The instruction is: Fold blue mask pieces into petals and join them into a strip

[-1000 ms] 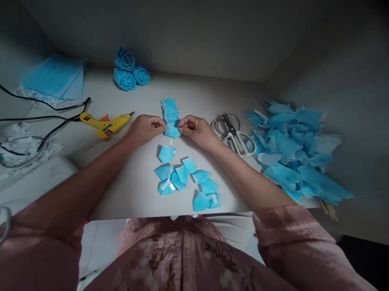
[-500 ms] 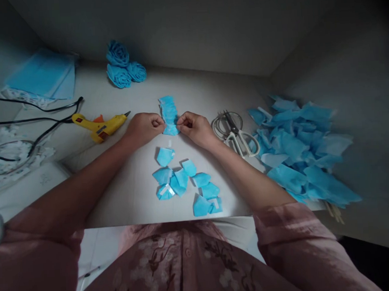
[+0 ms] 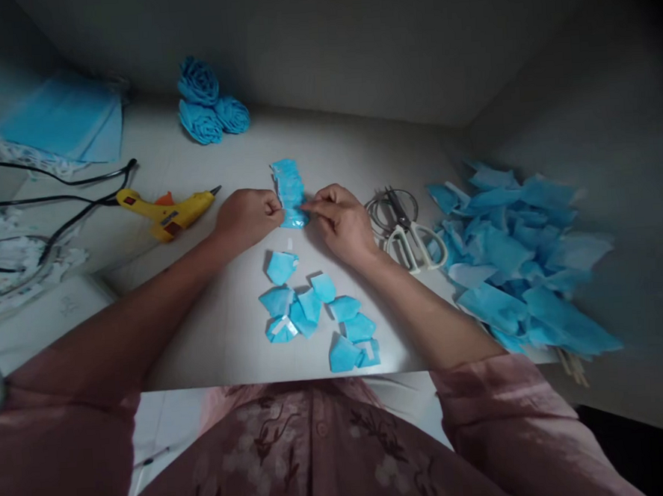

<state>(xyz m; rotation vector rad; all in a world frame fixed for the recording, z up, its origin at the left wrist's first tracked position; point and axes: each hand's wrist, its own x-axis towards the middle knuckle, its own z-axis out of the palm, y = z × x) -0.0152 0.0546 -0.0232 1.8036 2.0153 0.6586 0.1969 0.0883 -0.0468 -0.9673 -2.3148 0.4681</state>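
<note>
A gathered strip of overlapping blue fabric petals (image 3: 289,183) lies on the table in front of me. My left hand (image 3: 251,214) is closed in a pinch at the strip's lower left edge. From the other side, my right hand (image 3: 344,221) reaches in with a stretched finger touching the strip's lower right part; its other fingers are bent and apart from the strip. The lowest petal (image 3: 295,220) looks shiny between the hands. Below them lie several loose blue petals (image 3: 281,267), some with a small pale strip on them.
Scissors (image 3: 403,225) lie on a coil of wire right of my hand. Beyond is a heap of blue fabric pieces (image 3: 511,252). At left are a yellow glue gun (image 3: 166,212), black cables (image 3: 85,211) and stacked blue face masks (image 3: 65,118). Blue fabric roses (image 3: 203,121) stand at the back.
My right hand has loosened its pinch on the strip's edge and now has a finger stretched onto it. The left hand stays at its edge. The whole view has shifted slightly.
</note>
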